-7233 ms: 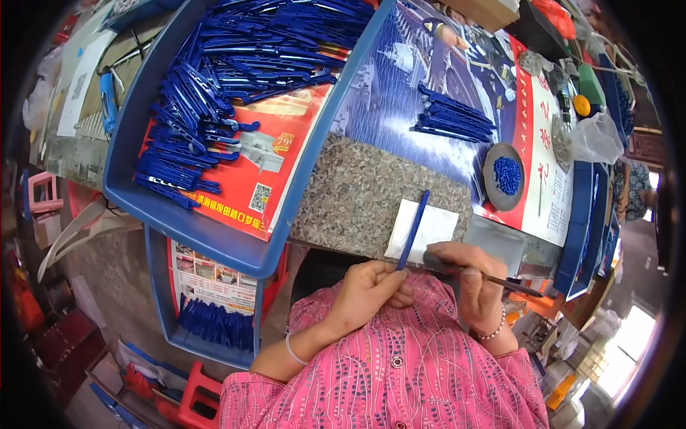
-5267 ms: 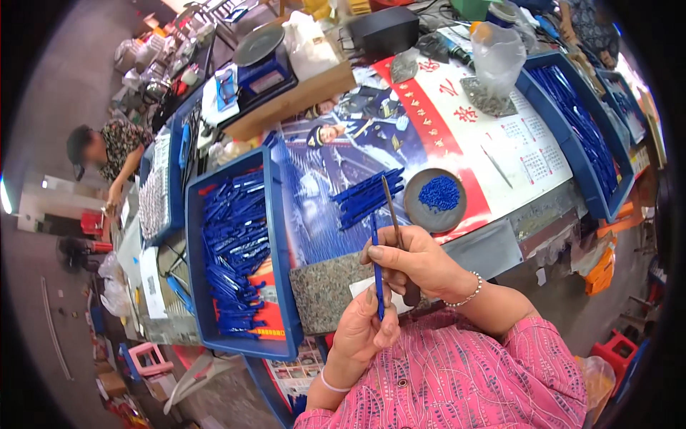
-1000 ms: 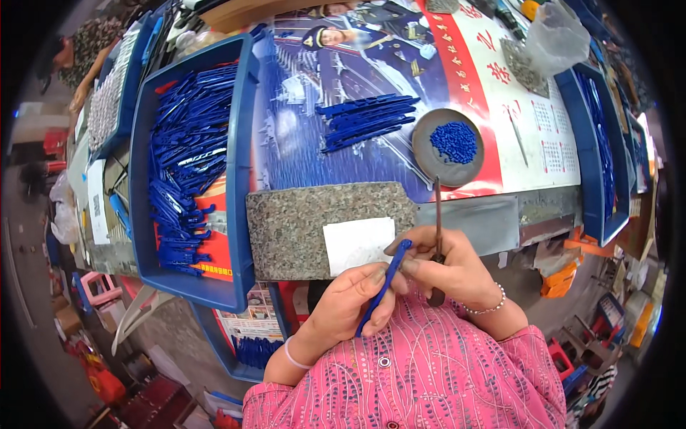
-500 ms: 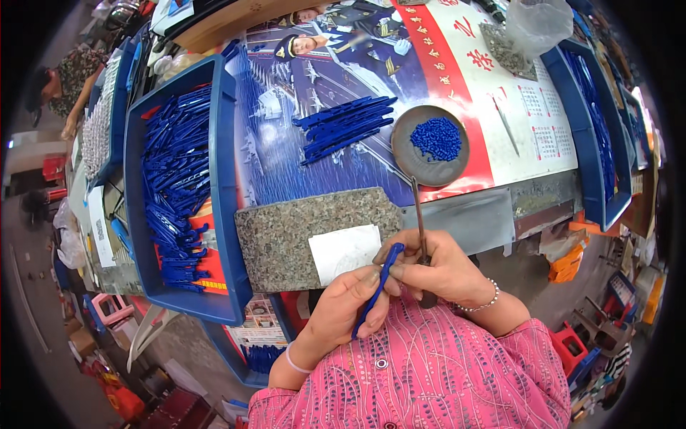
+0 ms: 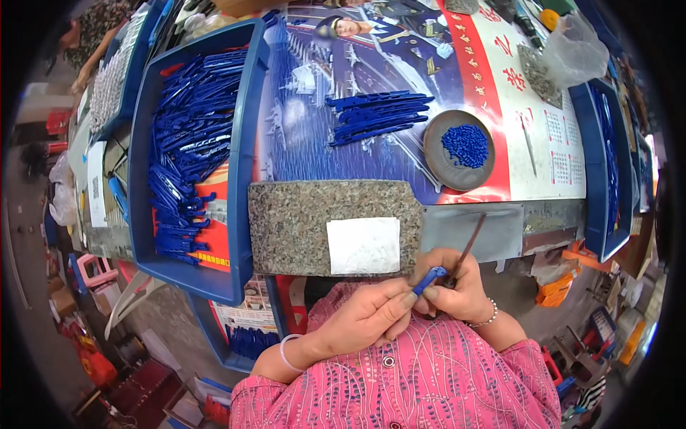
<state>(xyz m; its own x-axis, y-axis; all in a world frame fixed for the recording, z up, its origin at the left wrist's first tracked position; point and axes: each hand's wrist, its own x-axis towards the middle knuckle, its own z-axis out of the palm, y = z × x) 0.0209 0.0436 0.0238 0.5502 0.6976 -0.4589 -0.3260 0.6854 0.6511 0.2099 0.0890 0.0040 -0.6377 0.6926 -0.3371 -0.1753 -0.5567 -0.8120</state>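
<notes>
Close in front of my pink shirt, my left hand (image 5: 375, 314) is closed around a long blue plastic piece (image 5: 430, 279), most of it covered by the fingers. My right hand (image 5: 466, 292) pinches the piece's far end. A thin dark rod-shaped tool (image 5: 472, 237) also sticks up out of the right hand, its lower end hidden. Just beyond, a speckled stone slab (image 5: 293, 223) carries a folded white paper (image 5: 364, 247). Past the slab lie a small pile of similar blue pieces (image 5: 379, 118) and a round grey dish (image 5: 441, 173) holding small blue pellets (image 5: 466, 145).
A blue bin (image 5: 245, 154) full of blue pieces stands left, another blue bin (image 5: 594, 171) at far right. Tweezers (image 5: 529, 150) lie on the poster (image 5: 307, 157) covering the table. A clear plastic bag (image 5: 575, 50) sits at the back right. Another person's arm (image 5: 89, 68) shows far left.
Both hands and the blue piece have turned, and the piece now shows mainly its upper end. The rod tilts to the right instead of standing upright. The whole view has shifted a little.
</notes>
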